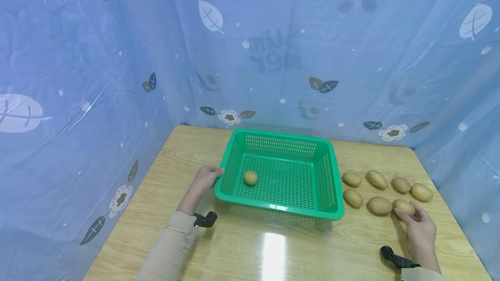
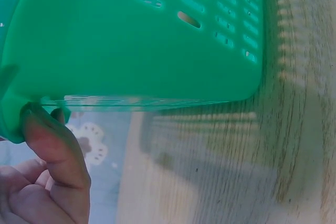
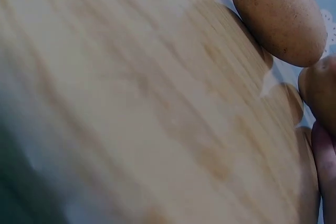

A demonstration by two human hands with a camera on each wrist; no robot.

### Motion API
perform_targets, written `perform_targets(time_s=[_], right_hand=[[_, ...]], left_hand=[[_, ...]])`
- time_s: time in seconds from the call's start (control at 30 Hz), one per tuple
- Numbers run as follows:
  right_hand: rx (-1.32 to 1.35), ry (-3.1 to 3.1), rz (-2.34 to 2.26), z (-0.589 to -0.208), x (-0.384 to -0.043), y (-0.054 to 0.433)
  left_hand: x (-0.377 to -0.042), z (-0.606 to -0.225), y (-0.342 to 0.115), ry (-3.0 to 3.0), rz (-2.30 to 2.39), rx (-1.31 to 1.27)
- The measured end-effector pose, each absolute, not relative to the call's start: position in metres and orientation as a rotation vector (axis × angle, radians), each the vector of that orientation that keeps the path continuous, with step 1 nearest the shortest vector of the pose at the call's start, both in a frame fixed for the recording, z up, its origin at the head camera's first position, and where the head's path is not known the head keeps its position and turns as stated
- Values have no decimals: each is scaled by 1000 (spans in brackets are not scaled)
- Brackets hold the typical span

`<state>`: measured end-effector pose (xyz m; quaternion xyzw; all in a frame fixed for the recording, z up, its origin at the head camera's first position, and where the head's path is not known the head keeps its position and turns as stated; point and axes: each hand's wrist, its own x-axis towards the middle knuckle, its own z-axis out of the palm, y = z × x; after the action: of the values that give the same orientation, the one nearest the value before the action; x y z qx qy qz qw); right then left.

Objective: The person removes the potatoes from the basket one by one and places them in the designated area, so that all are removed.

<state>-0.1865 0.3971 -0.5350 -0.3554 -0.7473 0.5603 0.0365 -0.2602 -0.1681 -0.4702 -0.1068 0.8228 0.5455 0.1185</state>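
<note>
A green plastic basket (image 1: 279,210) stands on the table, with one potato (image 1: 250,178) lying inside toward its left. My left hand (image 1: 205,177) grips the basket's left rim; in the left wrist view, the fingers (image 2: 55,148) curl at the rim's edge. Over to the right, my right hand (image 1: 422,227) holds a potato (image 1: 404,207) between thumb and fingers. That potato (image 3: 321,90) is partly cut off in the right wrist view, beside another potato (image 3: 278,17). Whether the held potato still touches the table cannot be told.
Several more potatoes lie in two rough rows right of the basket, among them a near one (image 1: 379,206), a far one (image 1: 377,179) and a rightmost one (image 1: 421,191). The wooden table (image 1: 312,250) meets a blue patterned curtain (image 1: 273,99) behind.
</note>
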Motion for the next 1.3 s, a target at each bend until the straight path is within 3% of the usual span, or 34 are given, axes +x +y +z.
perform_targets(time_s=[0.5, 1.3], right_hand=[[-994, -2356, 1593, -538, -188, 396], [-1096, -2366, 1625, -544, -189, 398]], left_hand=[[-259, -469, -168, 2420, 1586, -303], [-258, -468, -168, 2408, 1608, -316]])
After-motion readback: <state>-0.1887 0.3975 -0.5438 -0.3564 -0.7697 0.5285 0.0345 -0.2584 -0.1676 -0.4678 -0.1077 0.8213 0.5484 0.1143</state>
